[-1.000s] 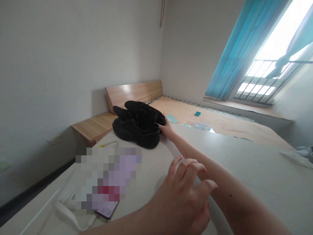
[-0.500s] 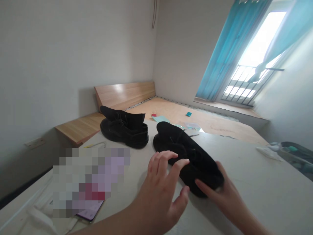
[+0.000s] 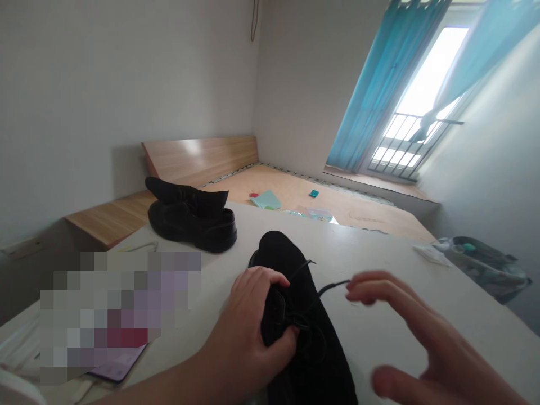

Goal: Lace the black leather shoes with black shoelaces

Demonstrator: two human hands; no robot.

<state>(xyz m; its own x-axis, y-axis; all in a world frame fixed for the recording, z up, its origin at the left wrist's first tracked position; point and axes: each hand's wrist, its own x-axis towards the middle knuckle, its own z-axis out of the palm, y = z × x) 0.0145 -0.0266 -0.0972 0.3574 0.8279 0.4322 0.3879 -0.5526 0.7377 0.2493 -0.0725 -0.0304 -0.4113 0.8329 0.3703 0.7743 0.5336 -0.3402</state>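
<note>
Black shoe (image 3: 310,360) lay on the counter (image 3: 379,253) at lower centre, its toe pointing toward the top of the frame and its lace (image 3: 333,288) trailing out to the right. The left hand (image 3: 244,320) sat against the shoe's near side, with its fingers (image 3: 257,281) curled over the upper and its thumb pressed by the lacing, so it had hold of the shoe. The right hand (image 3: 426,332) was at lower right, its fingers (image 3: 379,284) spread open and gripping nothing, their tips just beside the lace end. A second black shoe (image 3: 192,216) stood at the upper left of the counter, well apart from both hands. Beyond the counter, a wooden platform (image 3: 295,197) carried a teal card (image 3: 266,199) and a clear plastic bag (image 3: 320,214), while a blue curtain (image 3: 379,84) hung beside the barred window (image 3: 400,146) at upper right.
</note>
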